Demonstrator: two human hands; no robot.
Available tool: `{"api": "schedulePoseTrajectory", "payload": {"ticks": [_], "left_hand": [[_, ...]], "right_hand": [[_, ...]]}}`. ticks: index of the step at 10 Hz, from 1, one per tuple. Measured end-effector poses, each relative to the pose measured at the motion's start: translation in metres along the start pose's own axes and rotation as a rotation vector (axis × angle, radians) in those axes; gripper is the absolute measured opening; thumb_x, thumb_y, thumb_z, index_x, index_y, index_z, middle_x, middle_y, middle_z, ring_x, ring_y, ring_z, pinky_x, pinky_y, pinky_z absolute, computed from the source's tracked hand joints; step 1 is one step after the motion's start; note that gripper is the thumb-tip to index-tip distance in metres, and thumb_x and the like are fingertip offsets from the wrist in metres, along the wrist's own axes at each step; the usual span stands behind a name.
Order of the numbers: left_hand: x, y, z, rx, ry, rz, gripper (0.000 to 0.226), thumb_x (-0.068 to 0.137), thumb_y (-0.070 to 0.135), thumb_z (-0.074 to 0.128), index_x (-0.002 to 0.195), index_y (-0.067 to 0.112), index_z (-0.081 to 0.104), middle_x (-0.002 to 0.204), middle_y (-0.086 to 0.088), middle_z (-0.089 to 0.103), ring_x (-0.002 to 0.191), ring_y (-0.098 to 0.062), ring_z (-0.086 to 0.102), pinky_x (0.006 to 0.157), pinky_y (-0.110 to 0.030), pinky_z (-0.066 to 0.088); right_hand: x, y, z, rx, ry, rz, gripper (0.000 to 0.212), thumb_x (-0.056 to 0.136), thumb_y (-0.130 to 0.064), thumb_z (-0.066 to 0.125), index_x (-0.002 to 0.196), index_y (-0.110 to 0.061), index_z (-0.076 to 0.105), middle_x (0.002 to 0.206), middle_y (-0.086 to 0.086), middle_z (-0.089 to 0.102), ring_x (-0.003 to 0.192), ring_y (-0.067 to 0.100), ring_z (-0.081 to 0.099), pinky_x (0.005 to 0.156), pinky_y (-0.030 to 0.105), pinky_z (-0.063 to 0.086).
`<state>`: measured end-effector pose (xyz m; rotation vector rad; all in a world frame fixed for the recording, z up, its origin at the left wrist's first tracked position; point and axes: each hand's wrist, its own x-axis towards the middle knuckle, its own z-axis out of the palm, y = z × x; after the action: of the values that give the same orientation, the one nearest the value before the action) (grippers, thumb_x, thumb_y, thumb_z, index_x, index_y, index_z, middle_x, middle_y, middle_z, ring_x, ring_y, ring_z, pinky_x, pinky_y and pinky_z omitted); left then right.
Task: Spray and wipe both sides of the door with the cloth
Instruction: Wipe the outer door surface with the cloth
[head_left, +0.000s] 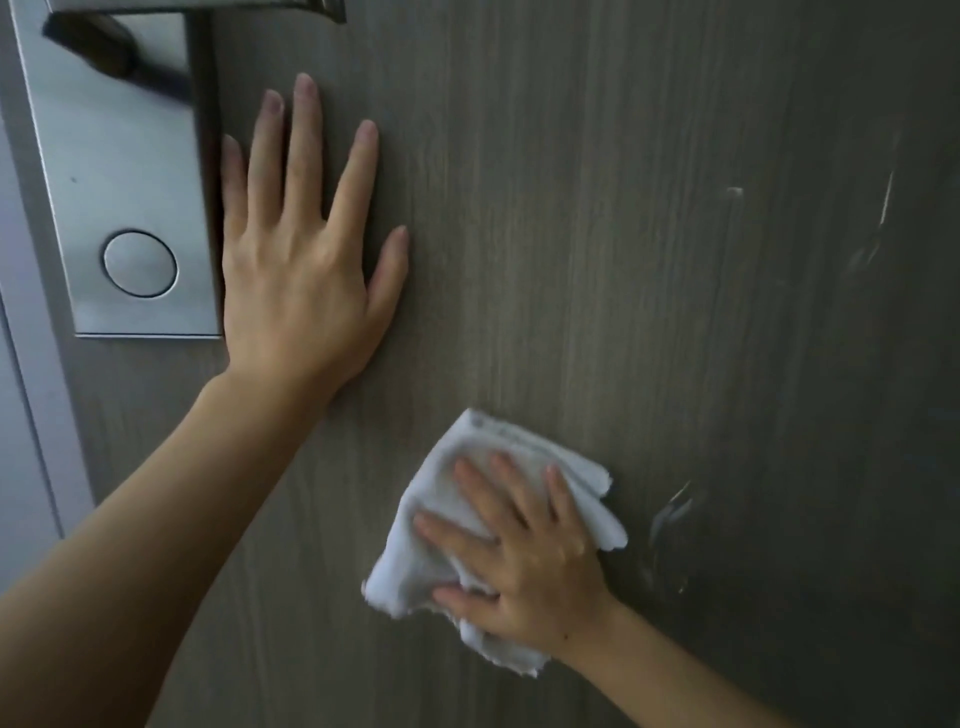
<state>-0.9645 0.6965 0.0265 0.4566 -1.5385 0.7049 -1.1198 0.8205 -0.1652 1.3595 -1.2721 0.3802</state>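
A dark grey wood-grain door (597, 234) fills the view. My left hand (301, 249) lies flat against it with straight, spread fingers, just right of the lock plate. Lower down, my right hand (524, 556) presses a folded white cloth (447, 540) onto the door with spread fingers. Wet streaks (675, 519) glisten on the door to the right of the cloth, and more show higher up near the right edge. No spray bottle is in view.
A brushed-metal lock plate (124, 171) with a round button (139, 264) is fixed at the door's left side, and part of the lever handle (197, 8) shows at the top. A pale door frame (26, 389) runs down the far left.
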Motion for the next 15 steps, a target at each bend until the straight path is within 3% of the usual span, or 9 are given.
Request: {"api": "schedulePoseTrajectory", "payload": {"ticks": [1,2,5,6,8,9,12,13,15], "left_hand": [[0.000,0.000,-0.001,0.002,-0.008,-0.006,0.057,0.101,0.041,0.037,0.149,0.011,0.034,0.157,-0.023,0.020,0.146,-0.040,0.017,0.119,-0.047,0.006],[0.001,0.001,-0.001,-0.008,-0.003,-0.001,0.056,0.101,0.039,0.039,0.148,0.010,0.036,0.156,-0.024,0.022,0.145,-0.041,0.019,0.118,-0.049,0.009],[-0.001,0.002,0.000,-0.005,0.005,-0.004,0.056,0.101,0.039,0.039,0.149,0.011,0.034,0.157,-0.023,0.021,0.145,-0.040,0.018,0.119,-0.047,0.008],[-0.001,0.002,-0.002,0.005,-0.005,-0.007,0.056,0.101,0.040,0.037,0.149,0.012,0.032,0.157,-0.023,0.020,0.146,-0.040,0.017,0.119,-0.046,0.006],[0.000,0.002,-0.003,0.033,-0.019,-0.014,0.056,0.102,0.040,0.036,0.150,0.012,0.032,0.157,-0.022,0.020,0.146,-0.040,0.017,0.119,-0.047,0.007],[0.001,0.003,-0.003,0.032,-0.026,-0.018,0.056,0.101,0.040,0.037,0.150,0.013,0.033,0.157,-0.022,0.020,0.146,-0.040,0.017,0.119,-0.046,0.007],[-0.001,0.004,-0.003,0.026,-0.011,-0.021,0.055,0.101,0.038,0.038,0.150,0.013,0.033,0.157,-0.022,0.021,0.146,-0.039,0.018,0.119,-0.045,0.006],[0.000,0.004,-0.003,0.017,-0.022,-0.023,0.056,0.101,0.038,0.038,0.150,0.013,0.031,0.158,-0.022,0.019,0.146,-0.039,0.017,0.119,-0.044,0.005],[0.000,0.003,-0.002,0.001,-0.017,-0.012,0.056,0.100,0.038,0.038,0.150,0.011,0.033,0.157,-0.023,0.019,0.146,-0.040,0.017,0.119,-0.045,0.005]], "right_hand": [[-0.018,0.002,0.005,0.003,-0.015,-0.199,0.058,0.090,-0.067,0.050,0.143,-0.042,0.045,0.157,-0.003,0.031,0.149,0.019,0.023,0.121,0.047,0.015],[-0.006,0.020,0.000,-0.004,0.018,-0.216,0.057,0.090,-0.067,0.052,0.140,-0.040,0.050,0.155,-0.001,0.035,0.147,0.019,0.026,0.120,0.045,0.015],[0.034,-0.012,0.000,0.013,0.152,0.381,0.056,0.096,-0.064,0.039,0.147,-0.040,0.034,0.160,0.004,0.021,0.150,0.025,0.015,0.120,0.053,0.011],[0.006,-0.026,0.008,0.006,0.105,0.264,0.058,0.095,-0.065,0.042,0.148,-0.041,0.034,0.159,0.003,0.025,0.150,0.026,0.016,0.120,0.054,0.013],[-0.058,0.004,0.016,-0.105,0.002,-0.214,0.060,0.092,-0.068,0.047,0.145,-0.040,0.043,0.157,-0.001,0.032,0.149,0.022,0.022,0.122,0.049,0.011],[-0.043,0.034,0.007,-0.081,0.041,-0.226,0.062,0.093,-0.068,0.043,0.146,-0.035,0.041,0.160,0.003,0.026,0.150,0.025,0.018,0.121,0.051,0.010],[0.040,0.011,-0.004,-0.032,0.149,0.383,0.062,0.099,-0.061,0.033,0.151,-0.029,0.029,0.159,0.015,0.016,0.149,0.035,0.015,0.119,0.058,0.014],[0.018,-0.018,0.005,-0.012,0.088,0.313,0.062,0.098,-0.063,0.036,0.152,-0.035,0.027,0.162,0.010,0.011,0.150,0.034,0.010,0.119,0.058,0.010],[-0.073,-0.053,0.025,-0.138,-0.153,-0.243,0.053,0.091,-0.061,0.050,0.142,-0.046,0.045,0.153,-0.004,0.035,0.145,0.021,0.029,0.122,0.048,0.000]]}}
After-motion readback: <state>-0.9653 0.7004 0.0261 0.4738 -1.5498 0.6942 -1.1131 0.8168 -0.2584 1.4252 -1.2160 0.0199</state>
